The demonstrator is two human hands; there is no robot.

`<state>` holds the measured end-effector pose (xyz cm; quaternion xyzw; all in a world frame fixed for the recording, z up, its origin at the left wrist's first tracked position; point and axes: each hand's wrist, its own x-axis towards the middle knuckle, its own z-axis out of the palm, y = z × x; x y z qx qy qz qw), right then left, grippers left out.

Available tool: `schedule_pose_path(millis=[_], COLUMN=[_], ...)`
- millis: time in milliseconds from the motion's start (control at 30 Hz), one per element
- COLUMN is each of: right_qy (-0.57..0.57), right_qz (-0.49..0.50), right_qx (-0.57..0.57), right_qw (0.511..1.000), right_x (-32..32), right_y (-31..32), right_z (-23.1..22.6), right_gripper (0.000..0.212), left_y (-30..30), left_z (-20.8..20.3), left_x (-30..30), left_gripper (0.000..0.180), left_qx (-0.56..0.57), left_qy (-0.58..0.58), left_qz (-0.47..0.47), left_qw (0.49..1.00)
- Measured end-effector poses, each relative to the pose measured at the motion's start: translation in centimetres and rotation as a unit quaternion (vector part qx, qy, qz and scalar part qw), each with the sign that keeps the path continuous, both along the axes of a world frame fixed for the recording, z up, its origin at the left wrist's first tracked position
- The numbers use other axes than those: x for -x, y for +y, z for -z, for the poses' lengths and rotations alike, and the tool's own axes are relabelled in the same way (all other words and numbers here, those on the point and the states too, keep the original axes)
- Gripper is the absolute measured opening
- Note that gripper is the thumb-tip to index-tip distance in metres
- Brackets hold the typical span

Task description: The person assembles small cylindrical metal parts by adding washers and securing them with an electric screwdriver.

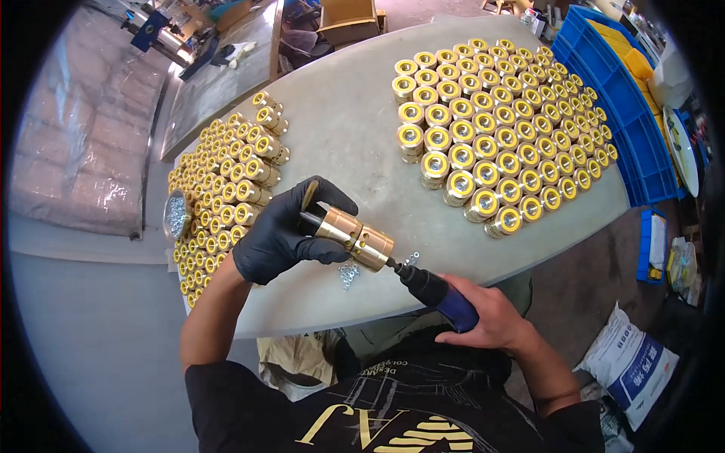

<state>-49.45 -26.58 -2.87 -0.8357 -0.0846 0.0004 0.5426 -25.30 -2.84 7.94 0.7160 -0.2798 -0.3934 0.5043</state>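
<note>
Cardboard box (350, 35) at back, white-and-blue sack (631, 368) lower right

One left hand (279, 232) and one right hand (489, 315); one black glove (260, 245); one power screwdriver (432, 291); one held brass cylinder (362, 240); one table (332, 128) carrying two groups of more cylinders, a left group (227, 190) and a right group (505, 138), each several dozen but too crowded to count exactly; two scatters of small metal pieces (348, 275), too tiny to count; one bowl (166, 215); one large blue-and-white sack (630, 370)
</note>
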Motion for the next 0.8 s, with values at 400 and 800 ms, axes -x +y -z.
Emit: schedule_pose_path(millis=[400,800], right_qy=[0.060,0.253], right_qz=[-0.040,-0.158], right_qx=[-0.058,-0.302], right_qw=[0.996,0.906], right_x=[0.9,2.5], right_y=[-0.1,0.0], right_z=[0.2,1.8], right_gripper=[0.089,0.088], left_y=[-0.3,-0.6], left_z=[0.1,0.0], left_x=[0.0,-0.1], left_gripper=[0.051,0.055], left_qx=[0.008,0.042], left_qy=[-0.111,-0.126], left_qz=[0.080,0.167], left_qw=[0.990,0.977])
